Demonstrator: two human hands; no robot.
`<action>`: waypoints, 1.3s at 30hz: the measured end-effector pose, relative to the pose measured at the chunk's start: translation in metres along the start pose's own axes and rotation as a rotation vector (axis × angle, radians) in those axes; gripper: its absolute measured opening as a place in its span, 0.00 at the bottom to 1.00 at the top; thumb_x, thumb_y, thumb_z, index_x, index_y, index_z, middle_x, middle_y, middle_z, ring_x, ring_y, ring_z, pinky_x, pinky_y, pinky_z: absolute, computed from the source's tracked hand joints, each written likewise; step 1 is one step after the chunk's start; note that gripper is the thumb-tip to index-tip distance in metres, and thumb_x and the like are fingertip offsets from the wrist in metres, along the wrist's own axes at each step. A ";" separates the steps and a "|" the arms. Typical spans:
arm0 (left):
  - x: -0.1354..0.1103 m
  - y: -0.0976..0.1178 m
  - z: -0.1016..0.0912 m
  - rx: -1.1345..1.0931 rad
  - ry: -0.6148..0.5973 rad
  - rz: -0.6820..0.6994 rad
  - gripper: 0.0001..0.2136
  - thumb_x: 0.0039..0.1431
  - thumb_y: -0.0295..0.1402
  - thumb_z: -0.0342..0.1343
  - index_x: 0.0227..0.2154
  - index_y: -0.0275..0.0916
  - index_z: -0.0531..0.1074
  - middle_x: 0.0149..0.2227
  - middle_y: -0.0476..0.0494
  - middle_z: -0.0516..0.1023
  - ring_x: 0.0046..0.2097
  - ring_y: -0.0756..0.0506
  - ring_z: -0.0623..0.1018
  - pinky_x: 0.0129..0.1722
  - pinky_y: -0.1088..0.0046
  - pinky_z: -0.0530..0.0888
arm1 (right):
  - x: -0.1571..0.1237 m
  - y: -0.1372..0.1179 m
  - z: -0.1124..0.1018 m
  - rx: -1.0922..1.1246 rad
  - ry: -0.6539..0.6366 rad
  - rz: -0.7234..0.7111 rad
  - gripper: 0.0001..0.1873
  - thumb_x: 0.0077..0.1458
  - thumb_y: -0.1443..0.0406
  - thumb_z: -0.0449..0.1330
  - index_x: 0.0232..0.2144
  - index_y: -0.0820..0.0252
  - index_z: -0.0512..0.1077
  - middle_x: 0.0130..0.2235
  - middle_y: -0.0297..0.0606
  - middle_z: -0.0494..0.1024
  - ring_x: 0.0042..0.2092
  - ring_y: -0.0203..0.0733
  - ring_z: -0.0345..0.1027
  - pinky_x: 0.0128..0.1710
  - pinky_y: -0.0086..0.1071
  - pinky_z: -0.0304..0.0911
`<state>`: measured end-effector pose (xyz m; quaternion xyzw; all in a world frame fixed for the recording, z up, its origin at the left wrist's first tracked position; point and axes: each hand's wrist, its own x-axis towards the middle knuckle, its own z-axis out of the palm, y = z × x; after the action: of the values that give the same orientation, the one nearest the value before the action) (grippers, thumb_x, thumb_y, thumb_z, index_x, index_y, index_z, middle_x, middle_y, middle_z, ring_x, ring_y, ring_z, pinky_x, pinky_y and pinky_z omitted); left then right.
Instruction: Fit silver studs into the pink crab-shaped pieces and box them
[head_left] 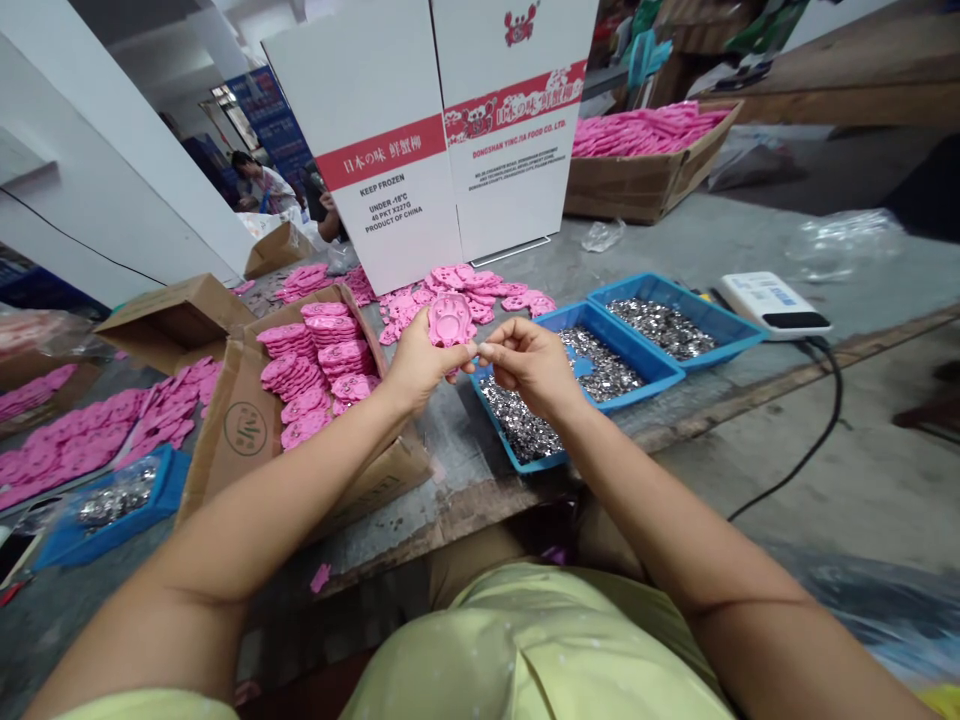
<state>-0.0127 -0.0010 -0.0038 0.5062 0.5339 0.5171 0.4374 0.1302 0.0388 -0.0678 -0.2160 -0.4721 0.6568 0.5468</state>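
Observation:
My left hand is closed around the edge of a pink moulded plastic piece, with a rounded, face-like relief turned toward me. At the lower edge of this piece, my right hand has thumb and forefinger pinched together, almost meeting my left thumb. Whatever sits in that pinch is too small to make out. Just under and beyond the right hand are blue trays of small shiny metal parts. Beyond the left hand lies a loose pile of similar pink pieces.
Left of my hands stands a cardboard box with stacked pink pieces. A tall white carton stands upright behind. Another box of pink pieces is at back right, near a white scale with a black cable. A person sits far off.

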 end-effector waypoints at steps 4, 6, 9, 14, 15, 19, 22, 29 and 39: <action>0.001 0.000 0.000 -0.005 0.042 -0.018 0.26 0.41 0.29 0.71 0.42 0.40 0.65 0.27 0.51 0.77 0.24 0.48 0.77 0.21 0.77 0.63 | -0.003 -0.003 0.003 0.026 0.018 -0.012 0.29 0.36 0.47 0.81 0.26 0.58 0.72 0.24 0.30 0.79 0.17 0.26 0.56 0.16 0.26 0.50; 0.001 0.001 -0.001 -0.021 0.046 -0.029 0.28 0.39 0.30 0.72 0.43 0.40 0.65 0.27 0.51 0.77 0.24 0.48 0.76 0.21 0.78 0.62 | -0.004 -0.004 0.005 0.049 0.013 0.008 0.28 0.35 0.48 0.82 0.25 0.59 0.73 0.24 0.30 0.79 0.17 0.26 0.56 0.17 0.26 0.50; 0.002 0.001 -0.001 -0.025 0.057 -0.027 0.27 0.39 0.29 0.72 0.41 0.40 0.65 0.27 0.51 0.77 0.24 0.49 0.76 0.20 0.79 0.61 | -0.006 -0.004 0.006 0.084 0.021 0.027 0.28 0.36 0.48 0.81 0.26 0.59 0.73 0.25 0.30 0.80 0.18 0.26 0.55 0.17 0.26 0.50; 0.003 0.001 0.000 -0.017 0.086 -0.003 0.23 0.41 0.27 0.69 0.40 0.40 0.65 0.27 0.51 0.77 0.23 0.50 0.76 0.19 0.78 0.62 | -0.008 -0.005 0.005 0.079 0.037 0.039 0.28 0.38 0.47 0.80 0.26 0.59 0.72 0.26 0.31 0.78 0.18 0.25 0.55 0.18 0.26 0.50; 0.003 0.001 0.000 -0.016 0.091 -0.002 0.23 0.41 0.26 0.69 0.40 0.40 0.65 0.28 0.51 0.77 0.23 0.50 0.76 0.19 0.78 0.62 | -0.008 -0.004 0.005 0.071 0.041 0.043 0.28 0.38 0.46 0.80 0.25 0.59 0.73 0.25 0.30 0.77 0.18 0.26 0.55 0.18 0.26 0.49; 0.003 0.001 -0.001 -0.015 0.098 0.006 0.26 0.38 0.28 0.72 0.40 0.40 0.65 0.28 0.51 0.76 0.22 0.49 0.76 0.18 0.78 0.61 | -0.006 -0.001 0.008 0.030 0.050 0.051 0.29 0.34 0.45 0.81 0.23 0.58 0.73 0.18 0.26 0.69 0.18 0.27 0.54 0.18 0.27 0.48; 0.003 0.001 0.000 -0.018 0.078 0.004 0.27 0.38 0.29 0.73 0.40 0.40 0.65 0.27 0.51 0.76 0.23 0.49 0.76 0.18 0.77 0.62 | -0.002 0.001 0.008 -0.002 0.051 0.044 0.29 0.34 0.45 0.80 0.22 0.58 0.73 0.18 0.26 0.67 0.19 0.27 0.52 0.19 0.28 0.47; 0.003 0.002 -0.001 -0.096 0.000 -0.028 0.22 0.40 0.30 0.68 0.38 0.39 0.66 0.30 0.49 0.79 0.25 0.49 0.78 0.20 0.76 0.66 | -0.002 -0.002 0.003 -0.011 0.072 0.011 0.26 0.39 0.46 0.78 0.23 0.58 0.73 0.18 0.26 0.65 0.19 0.28 0.49 0.20 0.29 0.45; 0.009 0.000 -0.011 -0.185 -0.185 -0.210 0.18 0.45 0.31 0.71 0.37 0.35 0.69 0.29 0.46 0.79 0.24 0.49 0.78 0.19 0.77 0.67 | -0.001 -0.005 -0.002 -0.331 0.127 -0.316 0.21 0.50 0.47 0.74 0.23 0.54 0.75 0.27 0.33 0.74 0.29 0.37 0.59 0.32 0.35 0.56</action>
<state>-0.0243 0.0064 -0.0026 0.4505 0.4915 0.4668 0.5810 0.1349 0.0380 -0.0647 -0.2668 -0.5659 0.4619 0.6287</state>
